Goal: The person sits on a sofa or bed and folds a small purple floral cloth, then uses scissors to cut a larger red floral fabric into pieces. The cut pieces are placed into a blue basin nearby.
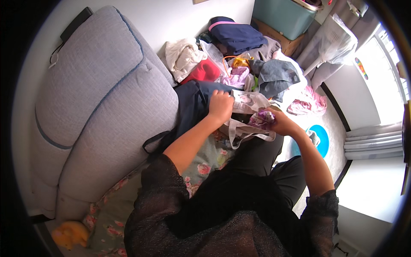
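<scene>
A white tote bag [252,99] with fabric handles lies with its mouth spread, partly on my lap. The far left edge of the bag is gripped by my left hand [221,104]. In my right hand [281,121] is a bunched purple-and-white patterned cloth [261,119], held over the bag's mouth. The bag's inside is dark, and I cannot make out what it holds. Dark navy fabric with a strap [192,102] lies beside my left hand, against the couch.
A grey upholstered couch [115,96] fills the left. Behind the bag is a heap of clothes [237,35]. A teal storage bin [282,16] stands on a cardboard box. At the right are a plastic-covered fan [335,40] and a blue basin [322,139]; a yellow plush toy [70,234] lies lower left.
</scene>
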Motion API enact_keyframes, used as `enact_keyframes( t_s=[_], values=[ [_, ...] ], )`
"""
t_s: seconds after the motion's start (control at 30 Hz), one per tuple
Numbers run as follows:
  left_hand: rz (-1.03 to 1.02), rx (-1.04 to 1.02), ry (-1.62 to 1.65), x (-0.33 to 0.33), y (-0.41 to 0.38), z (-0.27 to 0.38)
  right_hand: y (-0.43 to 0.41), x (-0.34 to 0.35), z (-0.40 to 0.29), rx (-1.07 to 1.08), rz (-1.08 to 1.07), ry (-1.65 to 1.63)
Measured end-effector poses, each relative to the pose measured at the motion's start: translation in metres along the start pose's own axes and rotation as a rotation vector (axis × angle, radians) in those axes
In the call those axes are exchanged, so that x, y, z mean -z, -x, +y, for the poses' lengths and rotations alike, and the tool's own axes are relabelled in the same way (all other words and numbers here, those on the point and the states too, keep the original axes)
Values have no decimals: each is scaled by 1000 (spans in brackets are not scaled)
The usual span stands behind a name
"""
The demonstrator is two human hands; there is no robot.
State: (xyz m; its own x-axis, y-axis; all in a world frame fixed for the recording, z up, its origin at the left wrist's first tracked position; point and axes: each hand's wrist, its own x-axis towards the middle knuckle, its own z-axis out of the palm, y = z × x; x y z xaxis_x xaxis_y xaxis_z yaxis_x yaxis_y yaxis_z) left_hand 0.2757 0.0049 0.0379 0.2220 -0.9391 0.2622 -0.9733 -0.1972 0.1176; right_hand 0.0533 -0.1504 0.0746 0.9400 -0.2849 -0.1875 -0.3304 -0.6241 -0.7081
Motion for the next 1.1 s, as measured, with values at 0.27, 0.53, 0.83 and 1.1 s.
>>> enact_keyframes(
  t_s=[0.27, 0.53, 0.83, 1.1],
  values=[
    [308, 226, 876, 29, -10, 20, -23, -6, -15, 167, 341, 271],
    [386, 126, 725, 49, 19, 26, -39, -20, 15, 7, 237, 716],
    [347, 59, 738, 53, 28, 36, -35, -42, 17, 57, 182, 605],
    [305, 75, 643, 48, 38, 16, -19, -20, -2, 19, 202, 321]
  ],
)
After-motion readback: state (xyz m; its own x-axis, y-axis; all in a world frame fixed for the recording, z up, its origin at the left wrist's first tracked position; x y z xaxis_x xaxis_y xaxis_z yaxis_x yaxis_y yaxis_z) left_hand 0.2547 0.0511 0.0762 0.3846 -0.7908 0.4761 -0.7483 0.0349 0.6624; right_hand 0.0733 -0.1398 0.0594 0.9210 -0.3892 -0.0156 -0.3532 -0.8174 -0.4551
